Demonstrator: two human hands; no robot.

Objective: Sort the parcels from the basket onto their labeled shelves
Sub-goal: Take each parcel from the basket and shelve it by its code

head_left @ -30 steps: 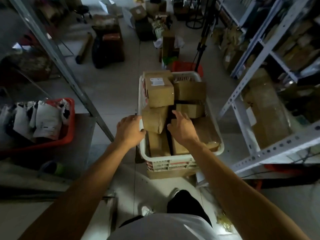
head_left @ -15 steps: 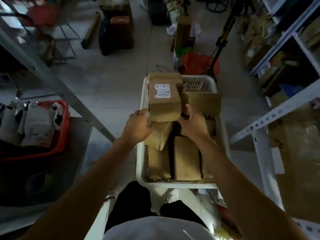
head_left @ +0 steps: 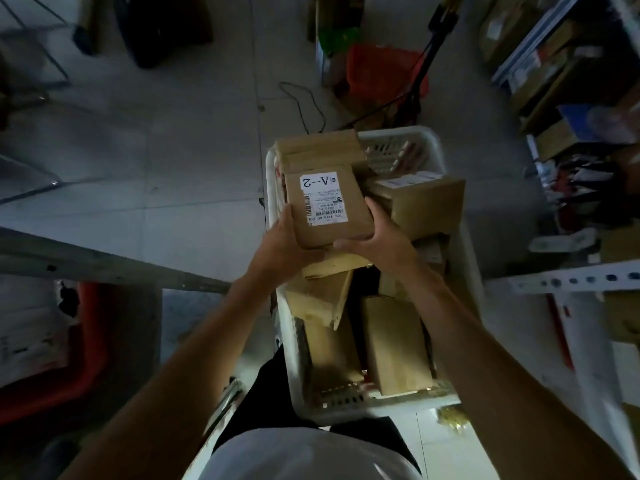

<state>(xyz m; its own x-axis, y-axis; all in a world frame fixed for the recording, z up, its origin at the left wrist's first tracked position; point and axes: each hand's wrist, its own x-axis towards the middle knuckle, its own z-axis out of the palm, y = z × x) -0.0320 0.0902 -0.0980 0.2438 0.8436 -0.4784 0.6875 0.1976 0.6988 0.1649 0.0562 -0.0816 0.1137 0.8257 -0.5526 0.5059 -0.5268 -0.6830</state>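
**A-2 parcel held in both hands above the basket**

The left hand (head_left: pixel 277 252) grips the near left corner of a brown cardboard parcel (head_left: pixel 329 209), thumb up its left edge, fingers curled beneath. The right hand (head_left: pixel 377 242) clasps the near right corner, thumb across the near edge, fingers along the right side. Both forearms reach forward from the bottom of the view and converge on the parcel. Its white label (head_left: pixel 320 197) reads "A-2", upside down to the wearer. The parcel sits over the white plastic basket (head_left: pixel 467 271), above the other brown boxes (head_left: pixel 394 341) packed inside.

Bare tiled floor (head_left: pixel 173 150) lies open to the left and ahead. A grey shelf rail (head_left: pixel 104 265) crosses at left above a red crate (head_left: pixel 79 368). A white perforated shelf frame (head_left: pixel 571 280) stands just right of the basket.
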